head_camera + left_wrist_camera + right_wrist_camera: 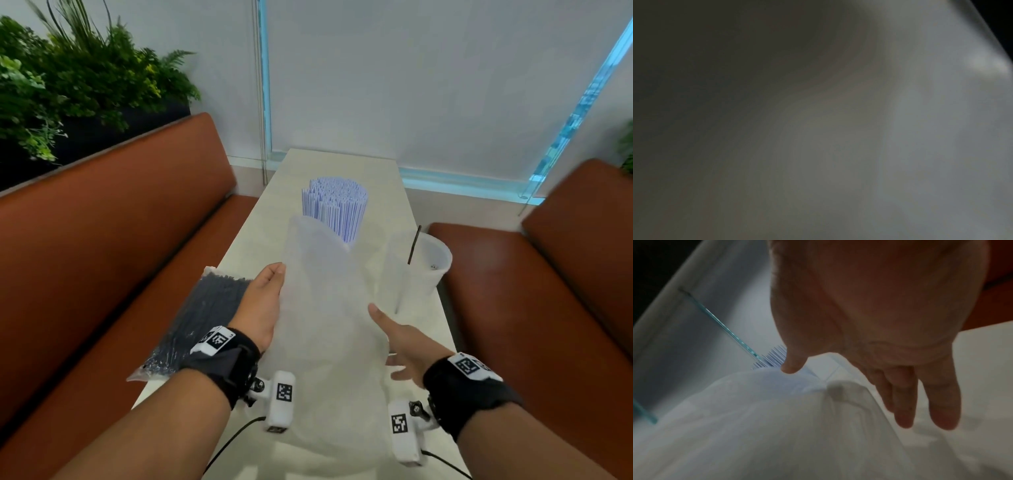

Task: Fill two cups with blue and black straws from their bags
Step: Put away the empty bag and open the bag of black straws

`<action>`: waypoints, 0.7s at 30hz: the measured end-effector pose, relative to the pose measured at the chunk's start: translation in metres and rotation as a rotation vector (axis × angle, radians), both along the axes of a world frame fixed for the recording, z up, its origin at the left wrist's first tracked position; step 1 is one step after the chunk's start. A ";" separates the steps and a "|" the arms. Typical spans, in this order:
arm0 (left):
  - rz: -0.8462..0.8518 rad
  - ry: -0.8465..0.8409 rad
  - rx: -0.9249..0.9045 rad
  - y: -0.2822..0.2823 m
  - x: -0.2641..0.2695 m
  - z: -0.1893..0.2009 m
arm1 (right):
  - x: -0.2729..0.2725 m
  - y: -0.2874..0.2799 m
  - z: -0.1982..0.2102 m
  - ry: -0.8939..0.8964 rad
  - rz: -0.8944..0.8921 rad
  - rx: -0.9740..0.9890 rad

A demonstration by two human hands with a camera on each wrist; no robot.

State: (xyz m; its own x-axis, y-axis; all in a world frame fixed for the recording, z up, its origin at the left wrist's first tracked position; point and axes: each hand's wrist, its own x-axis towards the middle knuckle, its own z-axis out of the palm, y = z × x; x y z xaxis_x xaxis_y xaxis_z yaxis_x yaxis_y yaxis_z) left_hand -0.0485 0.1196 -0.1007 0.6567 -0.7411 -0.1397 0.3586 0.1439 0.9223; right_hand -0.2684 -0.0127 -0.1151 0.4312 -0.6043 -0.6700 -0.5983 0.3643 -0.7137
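A dense bundle of blue straws [334,205] stands upright mid-table; its cup is hidden behind a large empty translucent bag [329,308]. My left hand [274,275] pinches this bag's left edge, its fingers hidden behind the plastic. My right hand [387,339] is open with straight fingers at the bag's right side, thumb touching the plastic. A white cup [421,274] at the right holds a single black straw [413,245]. A bag of black straws [202,315] lies under my left wrist. The right wrist view shows the open right hand [869,378] over the bag [756,418] and the blue straws [774,358]. The left wrist view is a blur of plastic.
The narrow white table [342,161] runs toward a window with a lowered blind. Orange bench seats [120,222] flank it on both sides. Plants [68,75] stand behind the left bench. Cables trail from the wrist cameras near the table's front edge.
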 end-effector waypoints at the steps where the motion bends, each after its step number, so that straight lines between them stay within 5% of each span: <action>1: -0.013 0.022 0.001 0.001 0.000 0.002 | 0.002 0.000 -0.003 -0.038 0.005 0.035; 7: -0.171 0.121 0.116 0.013 0.002 0.002 | 0.011 -0.008 -0.003 -0.265 -0.179 -0.071; 10: -0.238 -0.204 0.216 0.017 0.009 -0.009 | 0.001 -0.020 0.005 -0.327 -0.269 -0.193; 12: -0.112 -0.355 0.259 0.016 0.017 -0.013 | -0.005 -0.023 0.011 -0.322 -0.291 -0.263; 15: -0.071 -0.286 0.200 0.010 0.014 -0.008 | -0.009 -0.023 0.017 -0.356 -0.284 -0.315; 19: -0.374 -0.227 0.237 0.013 0.003 -0.005 | -0.017 -0.026 0.025 -0.515 -0.451 -0.274; 21: -0.314 -0.307 0.277 0.013 0.004 -0.002 | -0.022 -0.024 0.028 -0.499 -0.280 -0.215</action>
State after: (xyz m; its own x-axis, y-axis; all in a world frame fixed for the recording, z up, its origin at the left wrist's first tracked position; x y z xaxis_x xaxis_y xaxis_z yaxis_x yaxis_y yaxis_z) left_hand -0.0448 0.1328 -0.1029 0.4504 -0.8715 -0.1942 0.0525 -0.1913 0.9801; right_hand -0.2901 -0.0364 -0.0867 0.4666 -0.8395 -0.2784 -0.0749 0.2761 -0.9582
